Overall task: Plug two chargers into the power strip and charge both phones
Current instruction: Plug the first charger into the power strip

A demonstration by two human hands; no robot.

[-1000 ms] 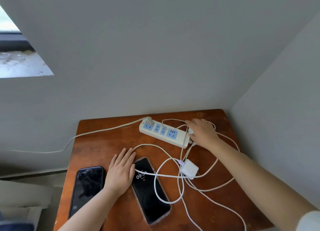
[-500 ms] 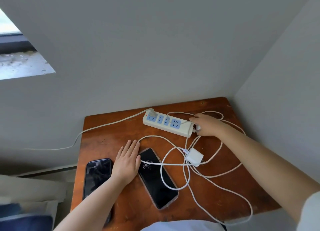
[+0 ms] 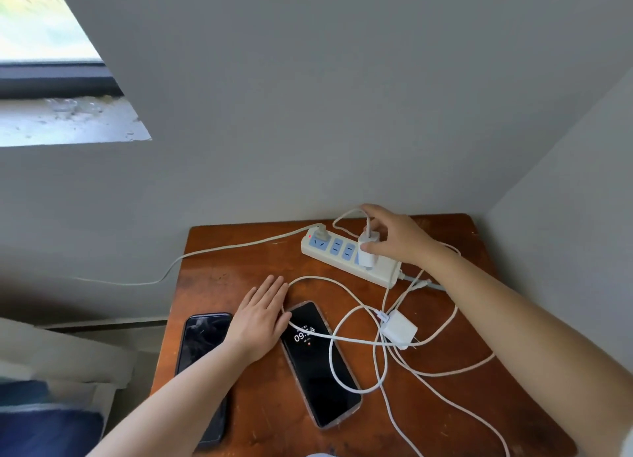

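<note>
A white power strip (image 3: 342, 253) with blue sockets lies at the back of the wooden table (image 3: 263, 405). My right hand (image 3: 397, 241) grips a small white charger (image 3: 367, 251) that stands on the strip's right-hand socket. A second white charger (image 3: 399, 328) lies loose on the table among tangled white cables (image 3: 359, 384). One phone (image 3: 322, 364) with a lit clock screen lies in the middle, a cable across it. A dark phone (image 3: 202, 343) lies at the left, partly under my forearm. My left hand (image 3: 262, 316) rests flat on the table between the phones.
Grey walls close the table in at the back and right. The strip's own cord (image 3: 212, 251) runs off the left edge toward the floor. A window sill (image 3: 68, 121) is at the upper left. Pale and blue fabric (image 3: 51, 405) lies beside the table, lower left.
My right hand came from the strip's right end, lifting a white charger up onto the strip's right socket. My left hand stayed flat in place. The camera view shifted.
</note>
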